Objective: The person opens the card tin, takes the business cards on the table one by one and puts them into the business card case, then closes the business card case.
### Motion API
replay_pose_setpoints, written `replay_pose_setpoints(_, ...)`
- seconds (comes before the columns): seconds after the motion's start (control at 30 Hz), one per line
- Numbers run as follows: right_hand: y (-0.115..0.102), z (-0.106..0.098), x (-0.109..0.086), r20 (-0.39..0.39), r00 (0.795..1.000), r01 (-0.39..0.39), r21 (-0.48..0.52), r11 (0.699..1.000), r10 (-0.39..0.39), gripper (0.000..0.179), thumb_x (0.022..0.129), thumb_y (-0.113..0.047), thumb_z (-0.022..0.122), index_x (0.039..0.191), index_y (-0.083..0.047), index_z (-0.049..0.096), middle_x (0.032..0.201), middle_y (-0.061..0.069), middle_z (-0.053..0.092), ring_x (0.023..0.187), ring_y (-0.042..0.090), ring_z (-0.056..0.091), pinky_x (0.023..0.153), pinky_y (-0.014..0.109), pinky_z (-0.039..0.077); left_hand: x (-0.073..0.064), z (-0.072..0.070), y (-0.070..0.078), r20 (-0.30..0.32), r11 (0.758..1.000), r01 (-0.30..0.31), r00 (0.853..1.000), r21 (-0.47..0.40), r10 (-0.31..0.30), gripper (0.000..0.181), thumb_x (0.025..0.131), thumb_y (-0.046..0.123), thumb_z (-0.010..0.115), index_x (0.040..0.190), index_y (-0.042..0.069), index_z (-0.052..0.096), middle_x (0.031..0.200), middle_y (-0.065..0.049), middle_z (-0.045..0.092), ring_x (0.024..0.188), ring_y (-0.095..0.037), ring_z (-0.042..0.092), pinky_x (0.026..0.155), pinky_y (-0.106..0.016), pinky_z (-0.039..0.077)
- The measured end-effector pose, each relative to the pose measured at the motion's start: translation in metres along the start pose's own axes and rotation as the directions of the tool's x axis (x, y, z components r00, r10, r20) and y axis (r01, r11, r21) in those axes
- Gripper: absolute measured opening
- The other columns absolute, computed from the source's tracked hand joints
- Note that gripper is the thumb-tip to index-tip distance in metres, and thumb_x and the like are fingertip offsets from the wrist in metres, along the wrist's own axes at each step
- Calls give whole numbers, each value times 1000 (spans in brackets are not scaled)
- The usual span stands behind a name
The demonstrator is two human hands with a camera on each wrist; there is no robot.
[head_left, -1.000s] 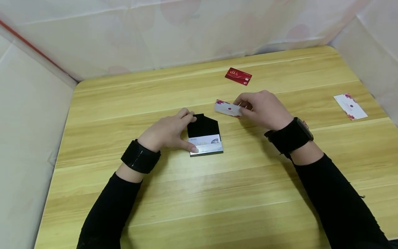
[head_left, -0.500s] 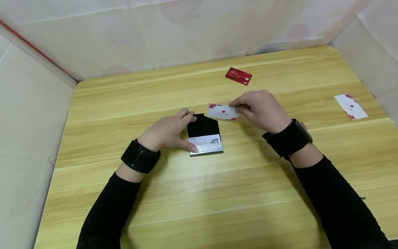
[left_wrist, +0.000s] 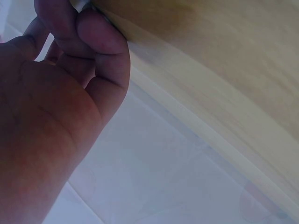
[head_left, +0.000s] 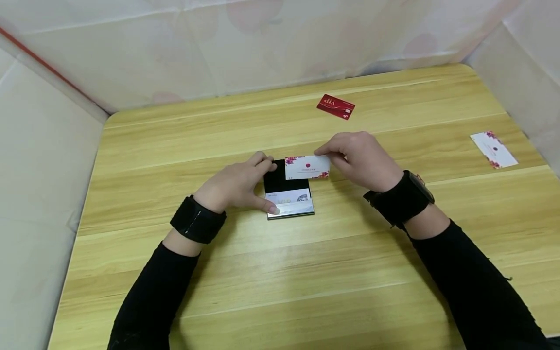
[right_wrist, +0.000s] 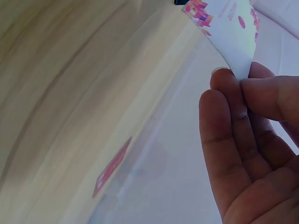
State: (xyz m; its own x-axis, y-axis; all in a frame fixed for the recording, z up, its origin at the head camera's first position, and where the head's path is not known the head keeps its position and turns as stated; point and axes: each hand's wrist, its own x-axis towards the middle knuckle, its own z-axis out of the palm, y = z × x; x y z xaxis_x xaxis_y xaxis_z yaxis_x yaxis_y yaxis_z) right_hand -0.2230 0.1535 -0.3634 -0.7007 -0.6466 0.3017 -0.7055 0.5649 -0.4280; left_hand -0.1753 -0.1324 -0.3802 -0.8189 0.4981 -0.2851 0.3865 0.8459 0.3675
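Observation:
In the head view my right hand pinches a white business card with pink floral corners by its right end. The card overlaps the upper part of a black card holder lying on the table with its flap up. A white and silver card lettered VIP sits in its lower part. My left hand grips the holder's left side, thumb on the front and fingers at the upper left corner. The right wrist view shows the business card bent between thumb and fingers. Curled fingers fill the left wrist view.
A red VIP card lies on the wooden table behind my right hand. Another floral business card is at the far right, near the table's edge. Pale fabric walls stand behind the table and at its sides.
My right hand has brought the floral business card left and toward me, from beside the card holder to over its upper part. The left hand and the holder have stayed in place.

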Motion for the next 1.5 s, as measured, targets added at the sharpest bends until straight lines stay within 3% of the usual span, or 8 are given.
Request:
replay_pose_setpoints(0.4, -11, 11, 1, 23, 996, 82, 64, 995, -84, 19, 93, -1, 65, 104, -11, 79, 99, 1, 74, 89, 13, 67, 81, 35, 54, -1, 1, 0, -11, 1000, -11, 1000, -2, 11, 110, 69, 71, 77, 153, 14, 36, 138, 2, 38, 83, -21, 57, 82, -32, 50)
replay_pose_setpoints(0.7, -21, 14, 0, -12, 990, 143, 102, 984, -143, 20, 94, 1, 65, 105, -9, 78, 99, 2, 75, 87, 13, 67, 78, 34, 55, -2, 1, 1, -19, 1000, -17, 1000, -2, 17, 110, 68, 69, 79, 150, 10, 37, 132, 2, 39, 81, -21, 56, 79, -30, 49)
replay_pose_setpoints(1.07, -26, 21, -2, 31, 990, 135, 100, 986, -139, 18, 94, 0, 66, 103, -10, 78, 98, 0, 74, 84, 11, 64, 76, 31, 54, 0, 1, 1, -14, 1000, -8, 1000, 21, 9, 110, 68, 70, 78, 152, 10, 38, 138, 1, 39, 89, -20, 57, 83, -32, 51)
replay_pose_setpoints(1.5, -31, 25, -4, 20, 985, 167, 96, 981, -170, 18, 92, 1, 67, 102, -9, 78, 97, 1, 73, 82, 10, 66, 74, 31, 55, -1, -1, 3, -16, 1000, -14, 1000, 6, 14, 111, 69, 69, 79, 151, 9, 35, 146, 2, 41, 94, -18, 58, 87, -32, 50)
